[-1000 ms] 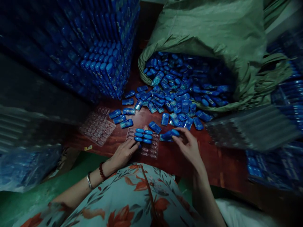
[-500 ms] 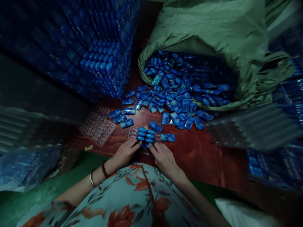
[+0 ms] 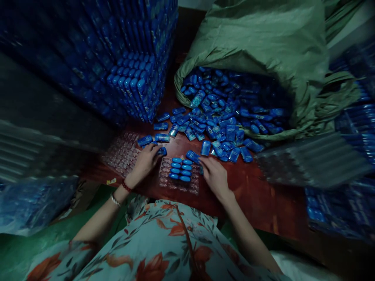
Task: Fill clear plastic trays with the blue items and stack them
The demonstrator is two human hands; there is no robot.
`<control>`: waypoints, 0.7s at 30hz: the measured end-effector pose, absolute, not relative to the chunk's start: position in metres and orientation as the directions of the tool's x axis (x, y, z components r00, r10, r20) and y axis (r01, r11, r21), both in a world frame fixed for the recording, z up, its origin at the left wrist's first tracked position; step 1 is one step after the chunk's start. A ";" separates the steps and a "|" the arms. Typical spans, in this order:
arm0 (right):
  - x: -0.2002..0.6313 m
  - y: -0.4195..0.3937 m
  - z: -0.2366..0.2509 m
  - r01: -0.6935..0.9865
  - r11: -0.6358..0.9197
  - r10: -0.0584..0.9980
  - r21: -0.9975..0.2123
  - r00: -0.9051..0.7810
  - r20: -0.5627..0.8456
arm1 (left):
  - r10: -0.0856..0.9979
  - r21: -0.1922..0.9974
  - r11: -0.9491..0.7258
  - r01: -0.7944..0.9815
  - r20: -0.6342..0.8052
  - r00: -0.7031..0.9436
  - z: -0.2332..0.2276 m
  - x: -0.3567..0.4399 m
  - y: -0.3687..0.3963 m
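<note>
The left hand (image 3: 145, 160) has left the near edge of the clear tray (image 3: 179, 175), where it rested half a second ago, and now lies up and to the left on a few loose blue packs (image 3: 162, 151) lying on the bench (image 3: 258, 195). Its fingers curl down over them, but whether they actually grip one cannot be told, since the hand hides what is beneath it. The right hand (image 3: 215, 175) has moved too: earlier it was at the tray's near side, fingertips on the bottom row, and now it sits at the tray's right edge, fingers bent and pointing toward the top right corner, touching or just beside a pack there; its hold cannot be told either.

The tray lies flat between the two hands, on the bench just in front of the person. Two columns of blue packs (image 3: 181, 170) fill its upper middle cells (about five rows, as before), with bare cells at the near edge.

A second clear tray (image 3: 121, 154) lies left of the left hand. Beyond, a green sack (image 3: 272, 43) lies open on its side, spilling a heap of packs (image 3: 222, 117) toward the hands. A tall stack of filled trays (image 3: 131, 78) stands at upper left.
</note>
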State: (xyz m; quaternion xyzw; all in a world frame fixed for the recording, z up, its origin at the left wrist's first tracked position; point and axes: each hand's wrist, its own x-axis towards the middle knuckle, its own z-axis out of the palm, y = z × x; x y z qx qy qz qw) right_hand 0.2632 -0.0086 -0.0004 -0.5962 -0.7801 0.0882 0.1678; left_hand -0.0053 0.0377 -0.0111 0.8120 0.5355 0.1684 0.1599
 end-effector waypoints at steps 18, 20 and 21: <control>0.300 0.006 0.011 0.647 0.002 0.998 -0.762 -0.054 -0.043 | 0.957 0.695 -0.289 0.658 0.209 0.200 0.022 -0.017 -0.012; 0.298 -0.024 0.014 0.493 -0.044 0.997 -0.869 -0.034 -0.070 | 0.960 0.744 -0.271 0.610 0.163 0.228 0.022 -0.019 -0.039; 0.294 -0.038 0.015 0.453 -0.045 0.997 -0.890 -0.041 -0.072 | 0.954 0.759 -0.280 0.587 0.153 0.257 0.020 -0.018 -0.049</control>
